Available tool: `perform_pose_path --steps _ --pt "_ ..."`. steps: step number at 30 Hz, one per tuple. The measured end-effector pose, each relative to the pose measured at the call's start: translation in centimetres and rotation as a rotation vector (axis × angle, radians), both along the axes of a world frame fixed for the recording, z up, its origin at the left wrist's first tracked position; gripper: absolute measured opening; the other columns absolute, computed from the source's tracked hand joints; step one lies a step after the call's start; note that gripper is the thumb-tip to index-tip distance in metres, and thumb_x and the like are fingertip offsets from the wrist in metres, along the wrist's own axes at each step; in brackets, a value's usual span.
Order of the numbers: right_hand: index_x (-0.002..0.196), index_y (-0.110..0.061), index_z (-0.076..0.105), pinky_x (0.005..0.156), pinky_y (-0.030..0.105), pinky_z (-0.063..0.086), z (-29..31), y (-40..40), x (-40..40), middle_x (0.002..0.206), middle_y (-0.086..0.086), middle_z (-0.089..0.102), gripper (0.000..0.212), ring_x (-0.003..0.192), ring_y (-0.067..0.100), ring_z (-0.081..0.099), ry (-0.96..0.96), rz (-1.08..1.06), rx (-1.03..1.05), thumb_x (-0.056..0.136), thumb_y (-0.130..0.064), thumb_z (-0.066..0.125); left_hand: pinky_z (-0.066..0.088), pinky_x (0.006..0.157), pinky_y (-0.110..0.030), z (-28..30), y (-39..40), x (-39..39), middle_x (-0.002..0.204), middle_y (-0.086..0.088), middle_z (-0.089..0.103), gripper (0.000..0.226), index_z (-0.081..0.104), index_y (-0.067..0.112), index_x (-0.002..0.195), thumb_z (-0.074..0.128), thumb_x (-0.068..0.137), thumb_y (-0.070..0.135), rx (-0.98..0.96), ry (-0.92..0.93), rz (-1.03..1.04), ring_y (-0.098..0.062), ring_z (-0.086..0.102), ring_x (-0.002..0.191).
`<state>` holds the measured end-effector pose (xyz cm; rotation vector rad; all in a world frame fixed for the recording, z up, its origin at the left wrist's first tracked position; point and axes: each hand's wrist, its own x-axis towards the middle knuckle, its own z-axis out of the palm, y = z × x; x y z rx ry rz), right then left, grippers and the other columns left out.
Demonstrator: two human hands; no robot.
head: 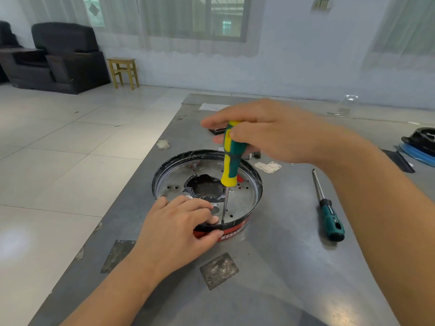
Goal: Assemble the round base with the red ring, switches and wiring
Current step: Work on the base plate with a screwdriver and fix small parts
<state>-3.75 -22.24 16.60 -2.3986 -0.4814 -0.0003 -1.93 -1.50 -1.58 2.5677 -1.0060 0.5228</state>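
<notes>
Your round base sat flat and open side up on the grey table, near its left edge. It was a shallow silver pan with a black rim, small drilled holes and a ragged dark opening in its middle. The red ring with white lettering wrapped the outer wall on the side nearest you. Your yellow-and-green screwdriver stood nearly upright inside it, tip down by the near wall.

a grey worktop, scuffed with tape patches, carries the round base near its left edge, a teal-handled screwdriver lying to its right, and a black and blue part at the far right.
</notes>
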Motion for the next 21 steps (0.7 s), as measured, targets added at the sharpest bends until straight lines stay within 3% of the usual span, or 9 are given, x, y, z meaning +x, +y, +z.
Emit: perform_pose_path --steps 2,5,7,10,12,14,17,19,21 --pt "0.113 -0.038 0.072 0.08 0.027 0.062 -0.4 0.1 0.1 0.097 -0.012 0.076 0.019 0.091 0.003 0.074 -0.09 -0.003 -0.056 0.1 -0.042 0.059 0.05 0.069 -0.037 0.0 0.0 0.0 0.111 0.022 0.076 0.038 0.081 0.039 0.087 0.055 0.084 0.067 0.005 -0.004 0.002 -0.01 0.072 0.098" --pt "0.078 -0.023 0.064 0.057 0.032 0.051 -1.1 1.2 0.1 0.062 0.0 0.063 0.047 0.057 0.011 0.061 -0.459 -0.17 -0.362 0.1 -0.061 0.047 0.05 0.07 -0.038 0.0 0.0 0.0 0.111 0.022 0.076 0.04 0.081 0.039 0.086 0.052 0.084 0.067 -0.006 0.0 -0.003 -0.01 0.073 0.098" --pt "0.093 -0.024 0.066 0.065 0.033 0.049 -1.5 1.7 0.1 0.076 -0.003 0.068 0.045 0.07 0.012 0.063 -0.475 -0.15 -0.378 0.106 -0.052 0.034 0.05 0.07 -0.037 0.0 0.0 0.0 0.111 0.022 0.076 0.04 0.081 0.039 0.087 0.052 0.085 0.067 -0.009 0.008 -0.001 -0.009 0.072 0.098" --pt "0.137 -0.031 0.061 0.102 0.024 0.047 -0.8 1.2 0.2 0.133 -0.017 0.066 0.044 0.122 -0.001 0.058 -0.152 -0.058 -0.138 0.103 -0.034 0.033 0.049 0.072 -0.037 0.0 0.0 0.0 0.113 0.023 0.075 0.042 0.081 0.04 0.09 0.051 0.085 0.069 0.0 0.023 -0.002 -0.008 0.071 0.1" --pt "0.132 -0.038 0.063 0.103 0.027 0.049 -0.7 0.9 0.4 0.124 -0.021 0.069 0.034 0.117 -0.003 0.062 -0.072 -0.023 -0.024 0.106 -0.033 0.042 0.049 0.073 -0.038 0.0 0.0 0.0 0.114 0.023 0.075 0.043 0.081 0.04 0.091 0.05 0.085 0.069 0.003 0.033 0.002 -0.009 0.071 0.101" --pt "0.112 -0.041 0.068 0.084 0.033 0.058 -1.8 0.9 0.9 0.095 -0.016 0.073 0.021 0.089 0.002 0.069 -0.261 -0.101 -0.145 0.104 -0.047 0.049 0.049 0.073 -0.038 0.0 0.0 0.0 0.114 0.023 0.075 0.043 0.081 0.04 0.091 0.049 0.085 0.069 0.006 0.032 0.006 -0.009 0.07 0.102" --pt "0.087 -0.027 0.063 0.058 0.033 0.05 -3.0 1.3 1.0 0.067 -0.006 0.066 0.043 0.062 0.01 0.062 -0.548 -0.291 -0.285 0.099 -0.064 0.044 0.047 0.073 -0.037 0.0 0.1 -0.1 0.115 0.023 0.075 0.038 0.08 0.04 0.09 0.054 0.085 0.067 0.001 0.028 0.003 -0.009 0.07 0.101" --pt "0.095 -0.028 0.063 0.06 0.032 0.046 -3.1 1.0 1.1 0.074 -0.006 0.066 0.038 0.07 0.01 0.062 -0.533 -0.257 -0.278 0.103 -0.053 0.036 0.046 0.073 -0.036 0.0 0.1 -0.1 0.115 0.023 0.075 0.034 0.08 0.04 0.09 0.06 0.084 0.066 0.004 0.026 0.009 -0.009 0.07 0.101" --pt "0.119 -0.037 0.063 0.079 0.032 0.055 -2.7 0.3 1.0 0.102 -0.008 0.072 0.035 0.094 0.006 0.066 -0.31 -0.171 -0.123 0.099 -0.039 0.034 0.047 0.073 -0.036 0.0 0.0 0.0 0.115 0.024 0.074 0.033 0.081 0.041 0.091 0.06 0.084 0.066 0.013 0.034 0.015 -0.008 0.07 0.101"
